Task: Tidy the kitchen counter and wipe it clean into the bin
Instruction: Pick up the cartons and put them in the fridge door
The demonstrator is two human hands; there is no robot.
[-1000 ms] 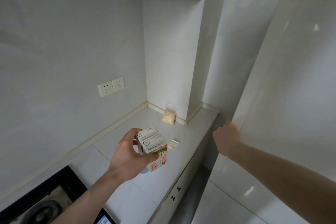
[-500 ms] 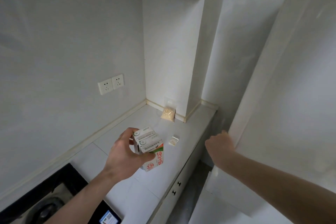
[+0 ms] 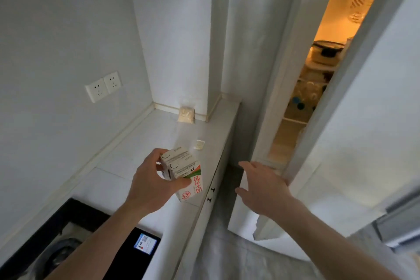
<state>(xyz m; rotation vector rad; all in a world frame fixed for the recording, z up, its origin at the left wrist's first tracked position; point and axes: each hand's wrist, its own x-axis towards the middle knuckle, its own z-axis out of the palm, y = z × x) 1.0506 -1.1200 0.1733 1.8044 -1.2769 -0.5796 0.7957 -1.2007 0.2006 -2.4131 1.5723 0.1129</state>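
My left hand [image 3: 150, 183] grips two small white milk cartons [image 3: 184, 173] with red print, held together above the white kitchen counter [image 3: 145, 143]. My right hand [image 3: 261, 186] is spread with straight fingers against the lower edge of the white fridge door [image 3: 354, 148], which stands partly open. Warm yellow light shows the fridge interior [image 3: 318, 79] with a lidded bowl on a shelf and bottles below. On the counter lie a small bag of pale grains [image 3: 186, 115] against the back wall and a tiny white packet [image 3: 199, 144].
A black gas hob [image 3: 68, 241] with a sticker sits at the lower left of the counter. Two wall sockets [image 3: 103, 86] are on the left wall. White cabinet drawers with dark pulls [image 3: 210, 194] run under the counter edge. A narrow strip of floor lies between counter and fridge.
The fridge door has swung open, revealing the lit interior. My right hand went from a fist on the door edge to spread fingers on it. The left hand still holds the cartons.
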